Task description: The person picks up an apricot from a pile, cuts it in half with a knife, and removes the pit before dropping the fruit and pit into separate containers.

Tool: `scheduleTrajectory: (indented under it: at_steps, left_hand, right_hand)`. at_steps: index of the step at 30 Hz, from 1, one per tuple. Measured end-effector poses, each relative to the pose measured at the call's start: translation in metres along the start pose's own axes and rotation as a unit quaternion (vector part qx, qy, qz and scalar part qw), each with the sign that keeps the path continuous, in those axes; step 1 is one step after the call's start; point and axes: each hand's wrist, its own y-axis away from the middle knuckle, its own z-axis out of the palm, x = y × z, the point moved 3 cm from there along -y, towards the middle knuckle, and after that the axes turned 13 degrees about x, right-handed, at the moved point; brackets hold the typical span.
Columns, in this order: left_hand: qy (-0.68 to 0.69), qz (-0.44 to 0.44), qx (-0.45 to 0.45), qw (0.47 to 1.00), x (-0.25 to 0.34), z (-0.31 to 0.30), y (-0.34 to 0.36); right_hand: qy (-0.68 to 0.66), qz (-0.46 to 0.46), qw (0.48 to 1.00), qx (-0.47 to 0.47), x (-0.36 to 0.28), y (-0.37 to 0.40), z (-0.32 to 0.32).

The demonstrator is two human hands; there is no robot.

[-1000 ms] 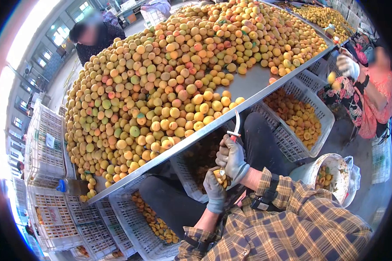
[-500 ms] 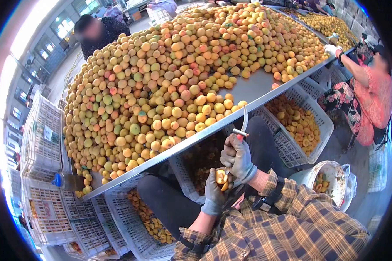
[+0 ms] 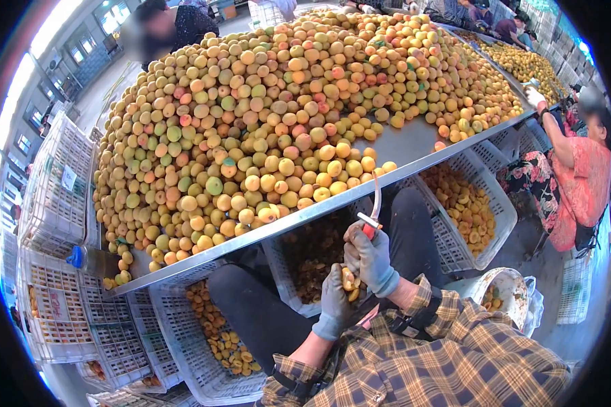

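Below the table's metal edge, my gloved left hand point(image 3: 334, 302) is closed around a cut-open yellow fruit point(image 3: 349, 281). Right beside it, my gloved right hand point(image 3: 370, 254) grips the red handle of a curved knife point(image 3: 377, 200), whose blade points up past the table edge. The fingers of my right hand touch or nearly touch the fruit. A large heap of whole yellow-orange fruit point(image 3: 251, 136) covers the metal table point(image 3: 404, 146) ahead. Under my hands, between my knees, a crate point(image 3: 282, 275) holds dark fruit pieces.
Crates of fruit halves stand to the left point(image 3: 173, 332) and right point(image 3: 502, 220) of my legs. A white bucket point(image 3: 472, 288) is at my right. Stacked crates point(image 3: 54, 197) and a blue-capped jar point(image 3: 91, 260) are at far left. Co-workers point(image 3: 580, 183) sit at right and stand behind the heap.
The view has shifted slightly. The fruit in my left hand shows a different side, and my two hands are closer together around it. The knife remains in my right hand.
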Motion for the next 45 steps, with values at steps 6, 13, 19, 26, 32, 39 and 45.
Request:
scheduleTrajectory:
  at_steps: [6, 13, 19, 26, 32, 39, 45]
  left_hand:
    - [-0.114, 0.161, 0.085, 0.977, 0.000, -0.002, -0.003]
    - [-0.167, 0.251, 0.117, 0.946, -0.006, -0.009, -0.006]
    - [0.006, 0.110, 0.108, 0.988, 0.005, 0.004, -0.013]
    - [0.072, 0.005, 0.089, 0.993, 0.021, 0.007, -0.012]
    - [0.029, -0.033, 0.006, 0.999, 0.012, -0.010, -0.020]
    - [-0.047, -0.009, 0.080, 0.996, -0.001, -0.022, -0.022]
    - [-0.006, -0.046, 0.059, 0.997, 0.004, -0.025, -0.027]
  right_hand:
    - [-0.062, 0.073, 0.993, 0.062, 0.005, -0.008, -0.001]
    - [-0.124, 0.179, 0.964, 0.152, 0.015, -0.022, 0.000]
    - [-0.131, 0.135, 0.978, 0.088, -0.002, -0.026, 0.011]
    - [0.400, -0.213, 0.869, -0.200, -0.026, -0.016, -0.015]
    - [0.540, -0.092, 0.789, -0.278, -0.018, -0.014, -0.029]
    - [0.579, -0.185, 0.748, -0.265, -0.007, -0.004, -0.032]
    - [0.565, -0.329, 0.711, -0.260, -0.019, 0.008, -0.014]
